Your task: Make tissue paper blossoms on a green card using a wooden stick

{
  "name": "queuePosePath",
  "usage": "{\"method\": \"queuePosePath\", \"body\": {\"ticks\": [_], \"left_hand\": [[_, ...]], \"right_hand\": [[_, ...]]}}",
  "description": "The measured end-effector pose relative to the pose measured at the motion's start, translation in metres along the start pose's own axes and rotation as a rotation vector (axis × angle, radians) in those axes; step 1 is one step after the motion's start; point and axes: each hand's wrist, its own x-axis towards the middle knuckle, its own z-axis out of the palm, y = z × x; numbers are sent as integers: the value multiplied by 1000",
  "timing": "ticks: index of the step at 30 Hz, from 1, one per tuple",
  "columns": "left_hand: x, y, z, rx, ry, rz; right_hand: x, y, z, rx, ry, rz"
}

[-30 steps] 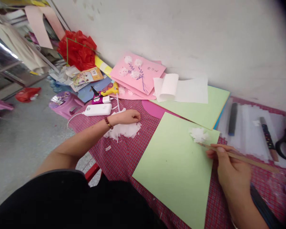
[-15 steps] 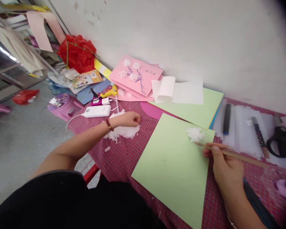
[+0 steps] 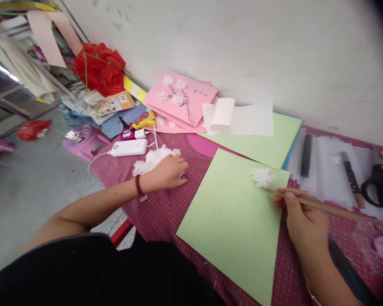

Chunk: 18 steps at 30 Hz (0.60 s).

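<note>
A light green sheet (image 3: 232, 221) lies on the red checked tablecloth (image 3: 166, 212) in front of me. A small white tissue flower (image 3: 262, 177) sits near its far right corner. My right hand (image 3: 303, 223) is closed on a thin wooden stick (image 3: 325, 207) whose tip touches the sheet just below the flower. My left hand (image 3: 167, 171) rests on a pile of white tissue pieces (image 3: 148, 160) at the table's left side, fingers curled over the pile; whether they pinch a piece is hidden.
A white power bank (image 3: 129, 147), a yellow glue gun (image 3: 143, 122), pink cards with flowers (image 3: 180, 97), rolled white paper (image 3: 236, 119) on more green sheets (image 3: 268, 146), a dark marker (image 3: 305, 155), a knife (image 3: 351, 178) and black scissors (image 3: 379, 185) lie further back. A purple stool (image 3: 83, 138) stands left.
My left hand slid nearer along the tissue pile, now covering its near edge. The right hand and stick stayed almost still by the flower.
</note>
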Motion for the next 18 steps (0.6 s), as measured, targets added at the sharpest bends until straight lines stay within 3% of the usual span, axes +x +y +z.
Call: {"method": "queuePosePath", "body": {"ticks": [4, 9, 13, 18], "left_hand": [[-1, 0, 14, -124, 41, -198], [0, -22, 10, -608, 64, -374], [18, -21, -19, -883, 69, -296], [77, 28, -47, -822, 229, -12]], "right_hand": [[0, -3, 1, -9, 7, -3], [2, 5, 0, 7, 0, 13], [0, 4, 1, 42, 3, -11], [-3, -3, 4, 105, -25, -4]]}}
